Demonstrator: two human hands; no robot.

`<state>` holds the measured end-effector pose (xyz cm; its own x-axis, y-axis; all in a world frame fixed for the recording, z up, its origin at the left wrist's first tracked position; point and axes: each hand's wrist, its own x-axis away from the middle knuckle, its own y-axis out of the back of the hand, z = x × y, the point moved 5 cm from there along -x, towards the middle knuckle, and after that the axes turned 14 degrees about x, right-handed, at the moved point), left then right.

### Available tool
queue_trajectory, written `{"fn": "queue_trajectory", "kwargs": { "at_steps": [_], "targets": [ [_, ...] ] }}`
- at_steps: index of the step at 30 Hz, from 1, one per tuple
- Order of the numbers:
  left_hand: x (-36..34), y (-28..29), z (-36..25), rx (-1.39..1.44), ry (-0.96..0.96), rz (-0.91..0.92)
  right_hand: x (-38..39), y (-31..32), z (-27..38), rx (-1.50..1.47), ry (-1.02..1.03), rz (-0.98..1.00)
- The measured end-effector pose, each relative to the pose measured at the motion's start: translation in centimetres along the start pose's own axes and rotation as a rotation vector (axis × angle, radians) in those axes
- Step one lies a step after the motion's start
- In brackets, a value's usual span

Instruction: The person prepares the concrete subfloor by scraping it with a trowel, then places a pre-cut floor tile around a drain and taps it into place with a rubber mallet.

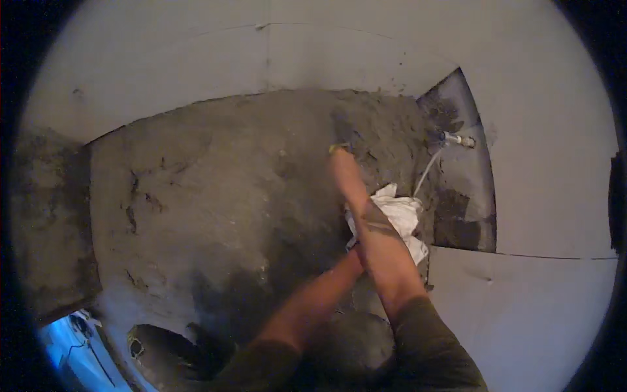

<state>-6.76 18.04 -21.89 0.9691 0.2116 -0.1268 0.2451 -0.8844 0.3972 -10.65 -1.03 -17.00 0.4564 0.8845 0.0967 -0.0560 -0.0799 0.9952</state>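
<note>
My right forearm reaches up the middle of the head view, and my right hand (341, 158) is closed on a small yellowish thing with a blurred dark part, against the rough grey mortar surface (215, 189). Behind that forearm my left hand (354, 256) is mostly hidden at a crumpled white cloth (400, 215); its fingers do not show. To the right of the cloth, a metal pipe fitting (460, 140) with a thin pale tube sits in a dark cut-out section (464, 209).
Smooth pale panels (542, 170) border the mortar at the top and right. A darker mortar strip (52, 215) runs along the left, above a blue-lit object (72, 356) at the lower left. A mortar-coated, boot-like shape (157, 346) lies at the bottom, beside a dusty rounded shape (356, 340).
</note>
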Motion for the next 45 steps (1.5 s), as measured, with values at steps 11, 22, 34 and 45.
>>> {"fn": "queue_trajectory", "kwargs": {
  "at_steps": [11,22,34,45],
  "targets": [
    [0.0,-0.1,0.6,-0.033,-0.013,0.003,-2.0,-3.5,5.7,0.15,0.239,0.083],
    [0.7,-1.2,6.1,0.44,-0.107,-0.21,2.5,-3.8,6.5,0.202,0.156,0.201],
    [0.6,-2.3,3.2,-0.61,-0.146,-0.114,4.4,-0.8,8.2,0.259,0.256,0.276],
    [0.9,-0.8,1.6,-0.185,-0.077,-0.017,-4.0,-2.2,7.3,0.065,0.061,0.099]
  ]
}}
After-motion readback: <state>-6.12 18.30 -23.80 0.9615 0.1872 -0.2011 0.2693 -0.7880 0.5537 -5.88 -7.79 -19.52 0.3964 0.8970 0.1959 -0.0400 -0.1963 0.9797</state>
